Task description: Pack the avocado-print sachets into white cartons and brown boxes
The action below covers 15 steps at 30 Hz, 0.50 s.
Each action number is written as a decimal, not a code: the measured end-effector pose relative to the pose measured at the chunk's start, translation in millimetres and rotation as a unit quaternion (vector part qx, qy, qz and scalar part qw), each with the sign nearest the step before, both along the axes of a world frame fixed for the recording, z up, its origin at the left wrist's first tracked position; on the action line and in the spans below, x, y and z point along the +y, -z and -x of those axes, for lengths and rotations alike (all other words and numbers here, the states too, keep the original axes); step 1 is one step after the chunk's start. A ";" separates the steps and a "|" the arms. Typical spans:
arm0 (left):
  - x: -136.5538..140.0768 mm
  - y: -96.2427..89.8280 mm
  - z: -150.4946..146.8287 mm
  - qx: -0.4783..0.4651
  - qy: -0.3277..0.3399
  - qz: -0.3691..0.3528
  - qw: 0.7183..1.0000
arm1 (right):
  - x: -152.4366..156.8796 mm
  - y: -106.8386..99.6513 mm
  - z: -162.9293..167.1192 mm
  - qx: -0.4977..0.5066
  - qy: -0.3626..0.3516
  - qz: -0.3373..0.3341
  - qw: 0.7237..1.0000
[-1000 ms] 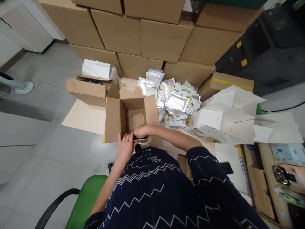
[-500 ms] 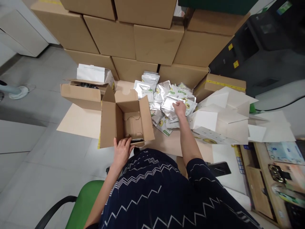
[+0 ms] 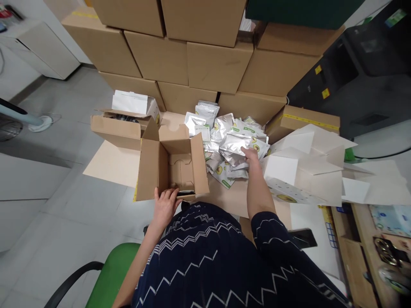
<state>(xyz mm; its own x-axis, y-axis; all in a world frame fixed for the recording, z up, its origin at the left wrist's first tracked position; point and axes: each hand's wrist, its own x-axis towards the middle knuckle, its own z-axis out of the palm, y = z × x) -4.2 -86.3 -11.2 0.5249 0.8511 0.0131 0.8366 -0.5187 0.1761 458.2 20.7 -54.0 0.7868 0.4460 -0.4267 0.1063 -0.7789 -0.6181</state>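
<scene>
My left hand (image 3: 166,204) grips the near wall of an open brown cardboard box (image 3: 149,171), its fingers bent over the edge. Inside, along that wall, lies a dark flat item that I cannot make out. Over the pile of sachets to the right, my right hand (image 3: 251,155) pinches the right end of a silver foil sachet (image 3: 234,143). Beneath it are several more silver sachets (image 3: 221,126) and white-and-green ones with an avocado print (image 3: 224,177).
Stacked brown cartons (image 3: 218,64) form a wall behind the table. Open white boxes (image 3: 308,167) stand at the right, near a dark phone (image 3: 303,238). Another open carton (image 3: 115,130) is at the left. A green chair (image 3: 114,273) stands at the lower left.
My right hand has shifted slightly, and the silver sachet in its fingers now lies broader in view. My left hand stays on the box edge. The whole view has shifted a little.
</scene>
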 end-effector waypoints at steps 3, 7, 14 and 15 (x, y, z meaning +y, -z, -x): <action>-0.3 1.1 1.3 -0.012 0.006 -0.002 1.000 | 0.3 -20.5 1.7 0.012 -0.024 -0.087 0.996; -1.0 0.3 1.5 -0.018 0.013 -0.004 1.000 | -9.8 -76.4 16.3 -0.015 -0.140 -0.296 0.945; -2.6 0.8 0.7 -0.015 0.020 0.000 1.000 | -37.9 -179.2 127.5 -0.004 -0.391 -0.392 0.833; -2.9 1.5 0.6 -0.015 0.019 0.000 1.000 | -39.1 -183.9 146.5 0.000 -0.437 -0.372 0.819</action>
<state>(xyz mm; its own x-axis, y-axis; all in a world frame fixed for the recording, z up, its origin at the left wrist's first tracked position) -4.9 -89.3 -12.7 0.5570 0.8300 0.0292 0.8101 -0.5507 0.2011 311.7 -18.4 129.9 0.0286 0.9754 0.2186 0.4221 0.1864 -0.8872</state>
